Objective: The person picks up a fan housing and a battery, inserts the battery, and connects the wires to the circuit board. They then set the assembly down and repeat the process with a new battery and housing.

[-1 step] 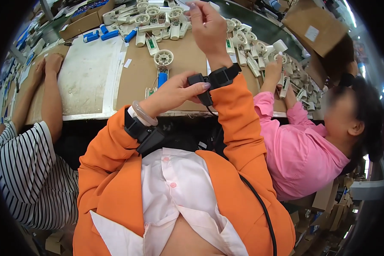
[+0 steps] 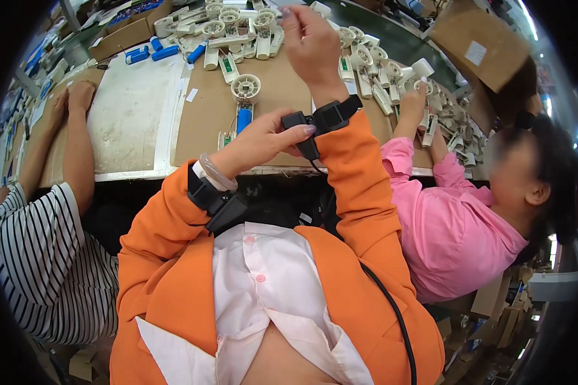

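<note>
My left hand [image 2: 257, 141] is closed round a small black box [image 2: 300, 131] attached to the black wrist strap [image 2: 337, 115] on my right arm, its thumb lying across the box. My right hand [image 2: 313, 46] is raised above the table, fingers loosely curled and thumb apart, with nothing visible in it. Just beyond my left hand lies an opened white plastic housing with a round spoked head [image 2: 246, 88], a blue cylindrical battery [image 2: 245, 119] in its body. Another black strap with a box [image 2: 217, 200] sits on my left wrist, beside a pale bangle [image 2: 216, 172].
White housings [image 2: 237, 40] are piled at the back, with more [image 2: 453, 128] at the right. Blue batteries [image 2: 166, 52] lie back left, near a cardboard box [image 2: 135, 25]. A person in stripes [image 2: 38, 256] sits at left; one in pink [image 2: 456, 224] handles housings at right.
My raised right hand has shifted very slightly, its fingers a little lower. My left hand keeps its hold on the black box.
</note>
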`<action>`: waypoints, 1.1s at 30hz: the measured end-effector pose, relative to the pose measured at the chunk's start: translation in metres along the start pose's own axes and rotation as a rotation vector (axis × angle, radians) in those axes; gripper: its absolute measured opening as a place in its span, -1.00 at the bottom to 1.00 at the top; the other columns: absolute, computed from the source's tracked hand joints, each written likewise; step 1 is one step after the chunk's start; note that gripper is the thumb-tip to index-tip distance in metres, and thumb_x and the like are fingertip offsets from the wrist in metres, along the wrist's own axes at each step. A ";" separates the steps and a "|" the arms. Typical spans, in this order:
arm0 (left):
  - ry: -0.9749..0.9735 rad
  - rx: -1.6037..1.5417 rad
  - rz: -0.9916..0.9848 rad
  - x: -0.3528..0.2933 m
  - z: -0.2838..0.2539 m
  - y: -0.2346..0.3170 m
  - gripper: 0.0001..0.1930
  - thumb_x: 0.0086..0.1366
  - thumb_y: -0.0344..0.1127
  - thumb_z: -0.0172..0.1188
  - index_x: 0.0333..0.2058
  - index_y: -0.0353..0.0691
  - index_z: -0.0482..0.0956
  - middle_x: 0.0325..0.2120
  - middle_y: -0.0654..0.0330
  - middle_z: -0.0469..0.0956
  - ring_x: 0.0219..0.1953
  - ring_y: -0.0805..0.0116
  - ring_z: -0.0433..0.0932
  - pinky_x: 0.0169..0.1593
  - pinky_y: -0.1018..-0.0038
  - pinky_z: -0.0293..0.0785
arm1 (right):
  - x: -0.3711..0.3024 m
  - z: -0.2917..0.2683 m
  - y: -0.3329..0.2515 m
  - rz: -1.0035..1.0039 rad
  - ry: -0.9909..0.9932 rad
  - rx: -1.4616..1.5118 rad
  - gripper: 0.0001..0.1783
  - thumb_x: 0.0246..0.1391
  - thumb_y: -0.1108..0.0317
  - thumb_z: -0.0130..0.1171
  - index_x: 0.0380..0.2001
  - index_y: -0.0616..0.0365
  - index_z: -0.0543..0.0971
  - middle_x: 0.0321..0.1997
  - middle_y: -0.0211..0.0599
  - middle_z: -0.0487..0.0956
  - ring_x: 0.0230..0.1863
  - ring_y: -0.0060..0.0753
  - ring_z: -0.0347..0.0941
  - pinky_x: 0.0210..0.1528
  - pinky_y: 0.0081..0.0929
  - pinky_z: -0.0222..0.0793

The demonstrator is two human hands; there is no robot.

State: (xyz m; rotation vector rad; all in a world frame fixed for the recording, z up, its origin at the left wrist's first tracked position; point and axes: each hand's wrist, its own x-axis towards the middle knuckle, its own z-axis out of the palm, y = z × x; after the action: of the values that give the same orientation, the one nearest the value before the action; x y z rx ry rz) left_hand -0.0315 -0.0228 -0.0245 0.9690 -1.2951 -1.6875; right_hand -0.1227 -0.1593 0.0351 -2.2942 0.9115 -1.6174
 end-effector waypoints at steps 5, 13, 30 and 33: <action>0.012 0.136 -0.006 0.007 0.000 -0.024 -0.55 0.37 -0.19 0.17 0.09 -0.36 0.36 -0.23 0.21 0.58 -0.23 0.51 0.59 -0.12 0.56 0.55 | -0.029 0.008 0.013 -0.323 0.051 -0.398 -0.74 0.31 0.19 0.04 -0.12 0.03 0.64 -0.39 -0.37 0.66 -0.47 -0.46 0.53 -0.35 -0.60 0.45; 0.093 0.126 0.265 0.006 0.007 -0.022 -0.40 0.23 -0.03 0.31 0.02 -0.46 0.44 -0.23 0.12 0.59 -0.18 0.43 0.54 -0.10 0.55 0.47 | -0.044 -0.002 0.011 0.532 -0.148 0.896 -0.69 0.35 0.26 -0.04 -0.14 0.22 0.61 -0.43 -0.43 0.61 -0.46 -0.70 0.45 -0.35 -0.71 0.41; -0.132 0.134 0.103 -0.015 -0.033 0.024 -0.42 0.33 -0.33 0.16 0.27 -0.29 0.18 0.10 0.07 0.45 0.08 0.34 0.48 0.10 0.43 0.43 | -0.069 -0.022 0.034 0.596 -0.265 0.799 -0.69 0.34 0.23 -0.03 -0.13 0.26 0.54 -0.40 -0.37 0.56 -0.41 -0.61 0.45 -0.34 -0.61 0.42; 0.041 0.085 0.270 -0.020 -0.105 0.032 -0.51 0.34 -0.39 0.13 0.21 -0.28 0.25 0.11 0.05 0.44 0.08 0.40 0.48 0.07 0.48 0.42 | -0.088 -0.017 0.049 0.624 -0.527 0.528 -0.73 0.29 0.26 0.04 -0.12 0.25 0.54 -0.37 -0.36 0.58 -0.38 -0.56 0.49 -0.31 -0.58 0.45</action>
State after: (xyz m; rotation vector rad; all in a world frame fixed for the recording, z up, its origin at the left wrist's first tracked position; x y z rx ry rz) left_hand 0.0763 -0.0498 -0.0114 0.8309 -1.4107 -1.4100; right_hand -0.1748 -0.1444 -0.0509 -1.6916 0.8176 -0.8051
